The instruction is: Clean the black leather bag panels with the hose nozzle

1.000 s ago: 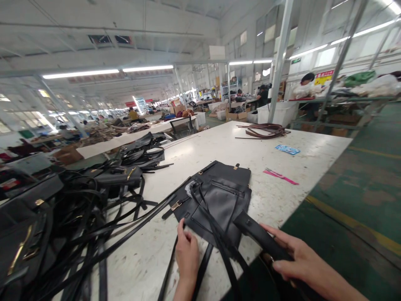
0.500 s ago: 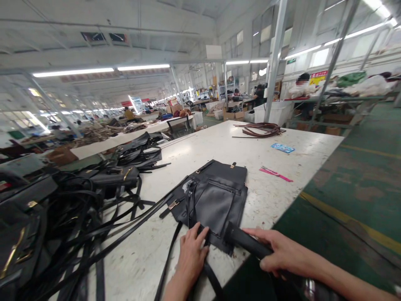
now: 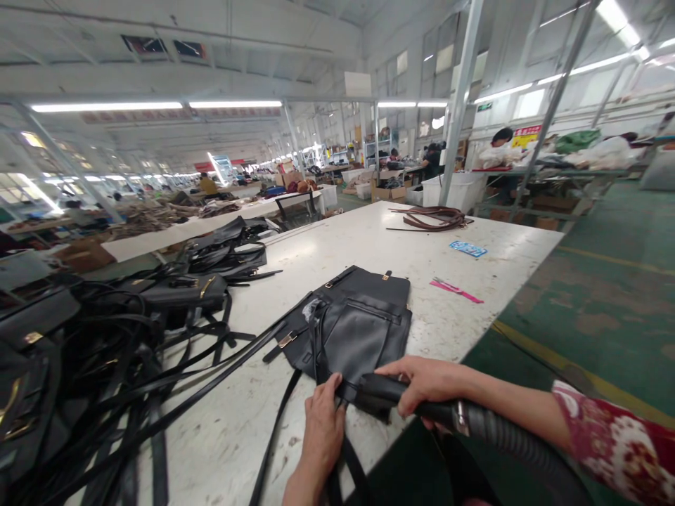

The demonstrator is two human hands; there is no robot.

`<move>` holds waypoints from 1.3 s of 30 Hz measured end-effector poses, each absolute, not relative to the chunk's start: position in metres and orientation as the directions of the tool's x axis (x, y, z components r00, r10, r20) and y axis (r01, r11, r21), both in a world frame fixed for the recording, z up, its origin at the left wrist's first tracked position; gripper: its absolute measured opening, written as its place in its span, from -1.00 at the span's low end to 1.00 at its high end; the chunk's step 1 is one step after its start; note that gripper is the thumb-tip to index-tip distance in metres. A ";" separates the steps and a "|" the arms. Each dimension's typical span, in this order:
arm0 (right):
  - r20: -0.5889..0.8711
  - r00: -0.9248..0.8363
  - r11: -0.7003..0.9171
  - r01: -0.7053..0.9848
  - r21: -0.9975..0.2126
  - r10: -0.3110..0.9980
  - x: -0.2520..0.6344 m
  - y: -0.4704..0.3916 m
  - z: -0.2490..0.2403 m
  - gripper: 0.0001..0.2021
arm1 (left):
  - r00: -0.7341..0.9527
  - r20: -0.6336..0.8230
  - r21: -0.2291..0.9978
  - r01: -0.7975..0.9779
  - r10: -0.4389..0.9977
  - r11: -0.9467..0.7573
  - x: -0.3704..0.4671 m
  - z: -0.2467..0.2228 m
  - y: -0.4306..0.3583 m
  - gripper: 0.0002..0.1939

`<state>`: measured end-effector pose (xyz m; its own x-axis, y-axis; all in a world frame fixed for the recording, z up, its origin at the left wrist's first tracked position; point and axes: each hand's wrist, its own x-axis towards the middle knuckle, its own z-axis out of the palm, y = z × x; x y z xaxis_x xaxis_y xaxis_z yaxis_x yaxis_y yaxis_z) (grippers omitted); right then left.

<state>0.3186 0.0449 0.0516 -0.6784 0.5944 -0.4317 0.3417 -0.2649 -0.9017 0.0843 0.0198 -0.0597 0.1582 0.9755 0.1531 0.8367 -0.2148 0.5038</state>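
A black leather bag [image 3: 353, 341] with gold buckles lies on the white table [image 3: 422, 260]. At its lower edge my left hand [image 3: 324, 422] rests with fingers apart, touching the bag and a strap. My right hand [image 3: 416, 386] is wrapped round a black hose nozzle [image 3: 384, 388], whose end lies over the bag's lower right part. A ribbed black hose [image 3: 506, 432] runs from the nozzle toward the lower right. Crumpled clear plastic [image 3: 311, 309] sits at the bag's upper left.
Black bags and straps [image 3: 105, 351] are heaped at the left. Brown straps [image 3: 435, 218], a blue card [image 3: 468, 249] and a pink tool [image 3: 454, 289] lie farther back. A metal post [image 3: 458, 105] rises beyond the table; people sit at distant tables.
My right hand has moved left with the nozzle, bringing its end further over the bag's lower part. More hose and a red patterned sleeve now show. The view has shifted slightly.
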 end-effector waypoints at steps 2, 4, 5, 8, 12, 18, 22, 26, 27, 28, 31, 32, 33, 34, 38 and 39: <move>-0.368 -0.647 -0.233 0.288 -0.929 0.667 0.310 0.045 0.045 -0.31 | 0.149 0.134 0.500 0.844 0.980 -0.196 0.085 -0.058 0.020 -0.44; -0.296 -0.592 -0.187 0.240 -0.953 0.750 0.303 0.046 0.037 -0.30 | 0.140 0.107 0.480 0.860 0.984 -0.174 0.087 -0.054 0.019 -0.43; -0.268 -0.563 -0.169 0.223 -0.960 0.782 0.302 0.045 0.034 -0.29 | 0.142 0.091 0.464 0.870 0.986 -0.168 0.087 -0.052 0.018 -0.42; -0.231 -0.493 -0.151 0.196 -0.969 0.839 0.319 0.034 0.028 -0.28 | 0.177 0.031 0.400 0.900 0.984 -0.175 0.090 -0.044 0.009 -0.39; -0.280 -0.463 -0.207 0.203 -0.957 0.841 0.359 0.005 0.027 -0.26 | 0.225 -0.068 0.327 0.925 0.972 -0.191 0.101 -0.033 -0.019 -0.35; -0.306 -0.493 -0.231 0.208 -0.950 0.814 0.372 -0.016 0.033 -0.23 | 0.208 -0.161 0.223 0.960 0.965 -0.170 0.112 -0.029 -0.044 -0.38; -0.278 -0.535 -0.170 0.243 -0.955 0.798 0.356 -0.005 0.040 -0.23 | 0.029 -0.118 -0.038 0.999 0.993 -0.034 0.055 -0.017 -0.032 -0.50; -0.257 -0.595 -0.133 0.245 -0.960 0.762 0.341 0.000 0.046 -0.26 | -0.246 0.090 -0.262 0.929 0.965 0.261 -0.017 0.006 -0.014 -0.61; -0.255 -0.603 -0.132 0.241 -0.962 0.756 0.339 -0.001 0.047 -0.26 | -0.299 0.171 -0.257 0.906 0.939 0.335 -0.024 0.010 -0.009 -0.63; -0.256 -0.611 -0.133 0.240 -0.962 0.749 0.338 -0.001 0.048 -0.27 | -0.325 0.244 -0.220 0.899 0.914 0.378 -0.027 0.013 -0.005 -0.63; -0.270 -0.625 -0.145 0.244 -0.959 0.733 0.336 -0.002 0.049 -0.28 | -0.202 0.244 0.046 0.979 0.949 0.197 -0.007 0.003 0.007 -0.64; -0.277 -0.632 -0.150 0.247 -0.957 0.724 0.335 -0.001 0.050 -0.29 | -0.146 0.195 0.186 0.976 0.970 0.110 0.003 -0.005 0.011 -0.65; -0.281 -0.640 -0.153 0.249 -0.956 0.715 0.333 0.001 0.050 -0.30 | -0.114 0.156 0.336 0.940 0.981 0.056 0.013 -0.015 0.015 -0.65; -0.285 -0.653 -0.155 0.251 -0.956 0.702 0.330 0.004 0.049 -0.30 | -0.116 0.134 0.470 0.882 0.984 0.040 0.021 -0.025 0.019 -0.64; -0.302 -0.707 -0.158 0.265 -0.951 0.639 0.304 0.025 0.038 -0.28 | -0.286 0.157 0.714 0.695 0.945 0.091 0.029 -0.056 0.026 -0.63; -0.312 -0.715 -0.166 0.268 -0.949 0.625 0.294 0.032 0.034 -0.27 | -0.300 0.154 0.730 0.677 0.941 0.096 0.027 -0.059 0.026 -0.64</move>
<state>0.2943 0.0319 0.0338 -0.7154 0.6254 -0.3115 0.2680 -0.1661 -0.9490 0.0271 0.0263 -0.0594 -0.3000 0.9415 0.1538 0.6769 0.0965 0.7297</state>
